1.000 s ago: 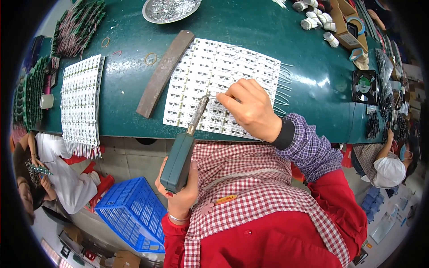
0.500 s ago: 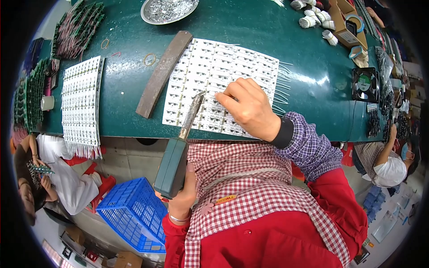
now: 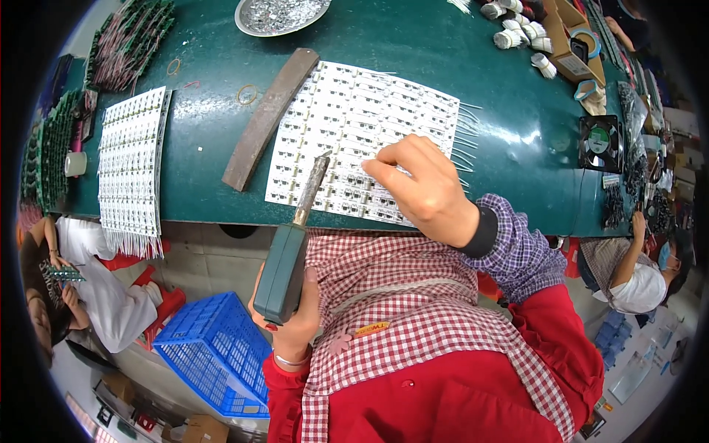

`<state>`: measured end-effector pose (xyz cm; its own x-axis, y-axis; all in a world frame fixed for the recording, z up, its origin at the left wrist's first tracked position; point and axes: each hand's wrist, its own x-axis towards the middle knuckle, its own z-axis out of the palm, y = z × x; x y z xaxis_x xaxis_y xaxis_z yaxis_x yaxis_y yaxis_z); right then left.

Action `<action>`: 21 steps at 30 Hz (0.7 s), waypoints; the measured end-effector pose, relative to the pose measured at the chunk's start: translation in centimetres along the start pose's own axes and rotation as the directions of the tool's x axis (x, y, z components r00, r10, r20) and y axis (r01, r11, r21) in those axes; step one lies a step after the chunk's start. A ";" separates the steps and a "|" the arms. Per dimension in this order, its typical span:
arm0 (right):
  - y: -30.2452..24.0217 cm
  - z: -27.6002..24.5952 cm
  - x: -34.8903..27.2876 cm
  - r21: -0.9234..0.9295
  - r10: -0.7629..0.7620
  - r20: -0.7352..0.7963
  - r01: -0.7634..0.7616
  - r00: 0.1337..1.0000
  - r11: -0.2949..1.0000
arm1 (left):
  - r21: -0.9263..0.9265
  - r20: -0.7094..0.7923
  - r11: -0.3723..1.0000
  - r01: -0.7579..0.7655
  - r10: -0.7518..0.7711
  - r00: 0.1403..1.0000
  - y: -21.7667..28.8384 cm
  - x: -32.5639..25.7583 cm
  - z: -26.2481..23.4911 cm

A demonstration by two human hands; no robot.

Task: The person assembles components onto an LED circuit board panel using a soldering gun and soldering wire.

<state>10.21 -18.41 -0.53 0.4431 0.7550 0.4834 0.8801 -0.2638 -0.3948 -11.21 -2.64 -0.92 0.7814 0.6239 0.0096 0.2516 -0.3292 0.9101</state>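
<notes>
My left hand [image 3: 297,325] is wrapped round the dark green handle of a soldering iron [image 3: 284,269]. Its worn metal tip slants up over a white circuit board panel [image 3: 295,155], which lies on the table with rows of small dark parts. Thin white wires [image 3: 467,140] stick out past the panel's right edge. Over the panel's right half is my right hand [image 3: 425,188], its thumb and forefinger pinched together a little right of the iron's tip. Whatever is between those fingertips is too small to make out.
A dark flat bar [image 3: 269,122] lies against the panel's left side. Further left is another white panel stack [image 3: 133,162] with hanging wires. A bowl of metal scraps [image 3: 281,15] stands at the back, a small fan [image 3: 600,144] at the right. A blue crate [image 3: 214,354] is below the table.
My right hand has shifted slightly right and down, away from the iron's tip. The iron's tip has moved a little left across the panel.
</notes>
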 end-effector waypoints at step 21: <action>1.3 2.4 -0.2 0.029 -0.019 0.077 0.017 0.997 0.999 | 0.024 0.054 0.991 -0.132 0.131 0.990 0.8 0.6 0.4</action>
<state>10.90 -17.44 -3.02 0.4118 0.8036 0.4296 0.8822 -0.2336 -0.4088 -10.31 -2.77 -0.37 0.8373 0.5364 0.1060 0.1599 -0.4256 0.8907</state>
